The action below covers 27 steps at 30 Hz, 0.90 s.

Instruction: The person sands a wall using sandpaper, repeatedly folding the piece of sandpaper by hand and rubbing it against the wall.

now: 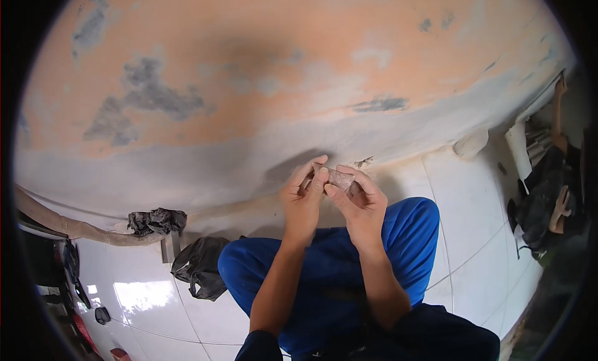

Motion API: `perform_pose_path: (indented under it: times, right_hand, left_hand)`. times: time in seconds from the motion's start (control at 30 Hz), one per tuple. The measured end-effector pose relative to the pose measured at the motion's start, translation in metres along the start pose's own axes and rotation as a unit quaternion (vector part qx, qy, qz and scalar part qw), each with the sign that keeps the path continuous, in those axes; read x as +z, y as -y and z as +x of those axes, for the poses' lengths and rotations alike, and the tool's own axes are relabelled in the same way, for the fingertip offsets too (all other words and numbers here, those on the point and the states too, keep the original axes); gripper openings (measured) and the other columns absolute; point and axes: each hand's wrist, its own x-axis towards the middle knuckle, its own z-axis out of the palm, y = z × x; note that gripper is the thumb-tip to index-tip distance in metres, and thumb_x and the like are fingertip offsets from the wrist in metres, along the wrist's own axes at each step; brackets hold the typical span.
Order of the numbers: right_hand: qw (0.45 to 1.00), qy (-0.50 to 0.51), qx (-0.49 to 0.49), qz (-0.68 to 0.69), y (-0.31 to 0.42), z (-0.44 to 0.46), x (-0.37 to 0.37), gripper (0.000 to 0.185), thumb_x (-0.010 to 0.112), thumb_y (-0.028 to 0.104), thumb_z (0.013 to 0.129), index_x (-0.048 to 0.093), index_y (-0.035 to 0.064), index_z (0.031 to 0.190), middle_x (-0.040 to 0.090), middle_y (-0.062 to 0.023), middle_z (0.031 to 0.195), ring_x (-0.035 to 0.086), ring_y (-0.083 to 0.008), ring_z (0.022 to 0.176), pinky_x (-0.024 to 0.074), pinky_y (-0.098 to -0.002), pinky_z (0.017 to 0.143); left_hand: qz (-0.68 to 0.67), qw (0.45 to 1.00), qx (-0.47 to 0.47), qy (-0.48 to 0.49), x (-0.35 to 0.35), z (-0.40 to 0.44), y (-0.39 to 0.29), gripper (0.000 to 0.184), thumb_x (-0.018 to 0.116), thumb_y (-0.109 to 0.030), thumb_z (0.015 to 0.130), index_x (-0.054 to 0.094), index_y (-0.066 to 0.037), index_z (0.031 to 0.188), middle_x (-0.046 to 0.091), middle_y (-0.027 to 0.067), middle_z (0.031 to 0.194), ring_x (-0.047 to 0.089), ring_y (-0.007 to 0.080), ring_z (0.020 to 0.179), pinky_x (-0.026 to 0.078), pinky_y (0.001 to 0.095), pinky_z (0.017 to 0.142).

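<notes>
In front of my bent knees, both hands pinch a small crinkled piece that looks like clear plastic (340, 179). My left hand (302, 199) grips its left end between thumb and fingers. On the other side, my right hand (363, 210) is closed on its right end, with the thumb across the front. The fingers cover parts of the piece, and I cannot make out whether anything is inside it. Just beyond the hands stands a wall (230, 168) with orange paint, grey patches and a whitish lower band.
White floor tiles (470, 205) lie on both sides of my blue trousers (336, 277). To the left are a black plastic bag (202, 267), a crumpled dark bundle (157, 221) and a pipe-like roll (93, 229) along the wall. Dark items (542, 196) crowd the right edge.
</notes>
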Motion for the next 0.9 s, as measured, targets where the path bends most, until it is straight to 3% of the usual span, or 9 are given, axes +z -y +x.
perform_pose_path:
  times: [0.13, 0.2, 0.3, 0.4, 0.5, 0.6, 0.63, 0.8, 0.9]
  right_hand:
    - [0.999, -0.037, 0.027, 0.029, -0.002, -0.002, 0.008, 0.031, 0.068, -0.013, 0.082, 0.061, -0.0061, 0.112, 0.063, -0.0096, 0.103, 0.060, -0.0129, 0.096, 0.0493, -0.0251, 0.086]
    - [0.995, -0.083, -0.055, 0.010, 0.000, 0.006, 0.013, 0.027, 0.067, -0.015, 0.081, 0.060, -0.0047, 0.105, 0.062, -0.0096, 0.102, 0.060, -0.0128, 0.094, 0.0487, -0.0251, 0.084]
    - [0.970, -0.117, -0.207, -0.041, 0.006, 0.021, 0.021, 0.023, 0.066, -0.015, 0.081, 0.055, -0.0013, 0.097, 0.060, -0.0103, 0.099, 0.059, -0.0125, 0.089, 0.0491, -0.0258, 0.080]
    - [0.933, -0.155, -0.300, -0.123, 0.005, 0.036, 0.035, 0.025, 0.065, -0.016, 0.081, 0.051, 0.0020, 0.092, 0.057, -0.0100, 0.100, 0.057, -0.0124, 0.087, 0.0493, -0.0265, 0.079]
    - [0.914, -0.152, -0.335, -0.171, -0.006, 0.052, 0.048, 0.023, 0.067, -0.013, 0.081, 0.054, 0.0000, 0.096, 0.058, -0.0088, 0.103, 0.059, -0.0132, 0.091, 0.0505, -0.0255, 0.077]
    - [0.915, -0.170, -0.303, -0.203, -0.014, 0.051, 0.059, 0.028, 0.069, -0.011, 0.082, 0.059, -0.0022, 0.106, 0.059, -0.0097, 0.108, 0.060, -0.0141, 0.096, 0.0517, -0.0258, 0.079]
    - [0.917, -0.173, -0.310, -0.183, -0.016, 0.053, 0.058, 0.035, 0.070, -0.010, 0.081, 0.060, -0.0027, 0.114, 0.058, -0.0104, 0.111, 0.060, -0.0142, 0.098, 0.0523, -0.0265, 0.082]
    - [0.894, -0.193, -0.345, -0.210, -0.022, 0.055, 0.059, 0.034, 0.069, -0.012, 0.081, 0.065, -0.0023, 0.113, 0.058, -0.0100, 0.112, 0.061, -0.0148, 0.096, 0.0526, -0.0255, 0.081]
    - [0.889, -0.195, -0.360, -0.203, -0.023, 0.056, 0.068, 0.031, 0.068, -0.013, 0.081, 0.068, -0.0013, 0.110, 0.058, -0.0092, 0.109, 0.062, -0.0146, 0.093, 0.0524, -0.0242, 0.076]
  left_hand:
    - [-0.039, 0.999, 0.015, 0.013, -0.012, 0.003, 0.008, 0.023, 0.057, -0.019, 0.099, 0.065, 0.002, 0.105, 0.064, 0.0039, 0.095, 0.056, 0.0081, 0.082, 0.046, 0.0235, 0.071]
    - [-0.066, 0.998, 0.004, 0.014, -0.019, 0.005, 0.017, 0.031, 0.052, -0.027, 0.102, 0.065, 0.001, 0.100, 0.063, 0.0039, 0.092, 0.055, 0.0092, 0.080, 0.044, 0.0244, 0.069]
    - [-0.160, 0.983, -0.090, -0.009, -0.014, 0.005, 0.011, 0.039, 0.046, -0.036, 0.103, 0.064, -0.001, 0.095, 0.063, 0.0054, 0.088, 0.055, 0.0109, 0.079, 0.043, 0.0253, 0.069]
    - [-0.135, 0.984, -0.111, -0.046, -0.010, 0.007, 0.019, 0.036, 0.047, -0.034, 0.102, 0.064, -0.004, 0.094, 0.063, 0.0052, 0.084, 0.055, 0.0118, 0.075, 0.042, 0.0258, 0.065]
    - [-0.054, 0.991, -0.116, -0.044, -0.007, 0.008, 0.025, 0.028, 0.054, -0.029, 0.098, 0.064, -0.003, 0.094, 0.063, 0.0040, 0.082, 0.056, 0.0116, 0.073, 0.044, 0.0270, 0.065]
    - [0.159, 0.985, -0.003, 0.071, -0.015, 0.006, 0.028, 0.029, 0.064, -0.028, 0.089, 0.062, 0.001, 0.096, 0.067, 0.0100, 0.084, 0.062, 0.0221, 0.075, 0.048, 0.0335, 0.068]
    - [0.185, 0.978, 0.002, 0.094, -0.016, 0.005, 0.026, 0.031, 0.067, -0.028, 0.087, 0.062, 0.001, 0.096, 0.067, 0.0134, 0.087, 0.063, 0.0266, 0.079, 0.048, 0.0355, 0.070]
    - [0.280, 0.936, 0.040, 0.208, -0.028, -0.009, 0.028, 0.044, 0.073, -0.034, 0.080, 0.060, 0.002, 0.103, 0.065, 0.0257, 0.104, 0.061, 0.0439, 0.097, 0.048, 0.0447, 0.081]
    - [0.359, 0.890, -0.105, 0.260, -0.030, -0.024, 0.017, 0.050, 0.074, -0.038, 0.079, 0.061, 0.001, 0.107, 0.064, 0.0247, 0.111, 0.060, 0.0435, 0.100, 0.047, 0.0466, 0.084]
